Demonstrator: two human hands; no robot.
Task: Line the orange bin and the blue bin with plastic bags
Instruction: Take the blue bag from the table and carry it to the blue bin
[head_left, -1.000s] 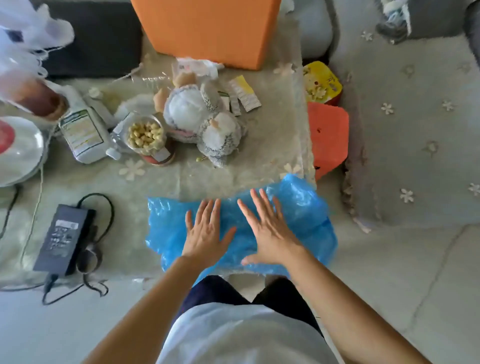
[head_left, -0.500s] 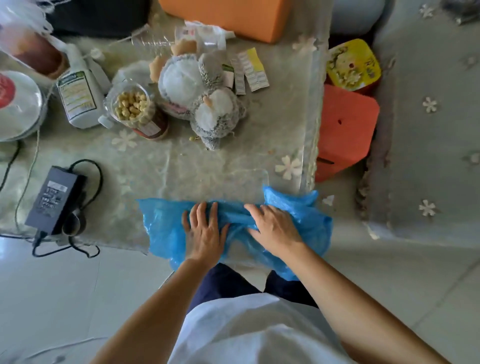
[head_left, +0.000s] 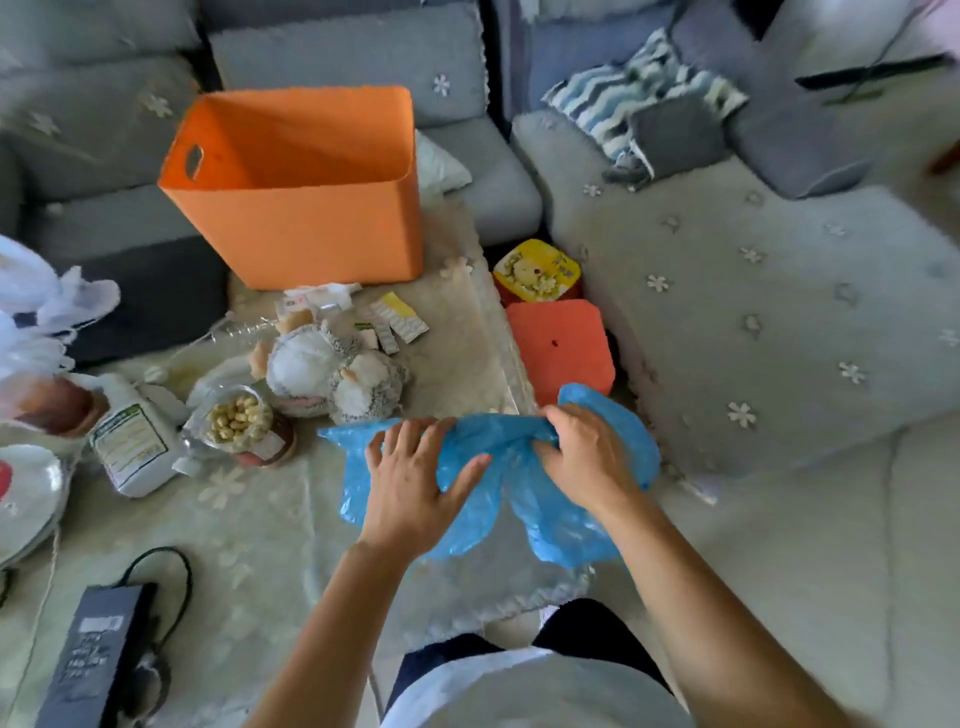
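Blue plastic bag (head_left: 563, 530) lies crumpled at the near right corner of the bench (head_left: 249, 525), part of it hanging over the right edge. Both hands are on it. Left hand (head_left: 410, 478) has its fingers curled over the bag's bunched top edge and its thumb spread across the film, gripping it. Right hand (head_left: 587, 457) is closed around a fold of the same bag, just beside the left one, knuckles up.

Orange bin (head_left: 311, 208) stands upright at the far end of the bench, unlined, well apart from the bag, with a handle hole showing in its left wall.

Between bin and bag sit a grey-and-white plush toy (head_left: 332, 369) and some small packets (head_left: 400, 317). A jar of nuts (head_left: 239, 421) stands left of the bag, a white bottle (head_left: 135, 441) lies beside the jar, and plates (head_left: 26, 499) sit at the left edge. Black power adapter (head_left: 93, 660) with its cable lies at near left.

Off the bench's right side there is an orange stool (head_left: 558, 348), with a yellow tub (head_left: 537, 270) behind it. Grey sofa (head_left: 753, 312) wraps the back and right.
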